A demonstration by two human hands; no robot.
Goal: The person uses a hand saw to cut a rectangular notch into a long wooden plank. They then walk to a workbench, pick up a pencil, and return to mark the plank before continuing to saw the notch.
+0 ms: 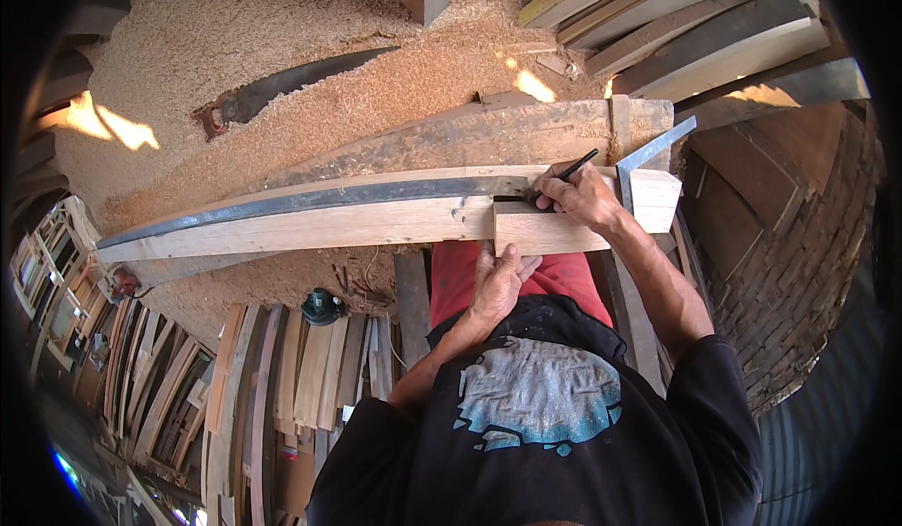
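Observation:
A long pale wooden beam (376, 224) lies across in front of me, with a dark grey strip (310, 195) running along its top. Over the beam's right part sits a short pale wood block (545, 230). My left hand (498, 286) grips the block's near edge at its left corner, thumb up front, the other fingers partly hidden beneath. My right hand (578, 193) is closed around a black pen (578, 164), resting by the block's far edge; the pen's tip is hidden by the hand. Just right of it, a metal try square (662, 146) lies across the beam.
A rough, worn plank (451, 146) lies behind the beam. Beyond it a handsaw (291, 85) rests on deep wood shavings (235, 19). Curved timbers (695, 33) are stacked at far right. Boards (254, 394) and a dark green round object (322, 307) are at near left.

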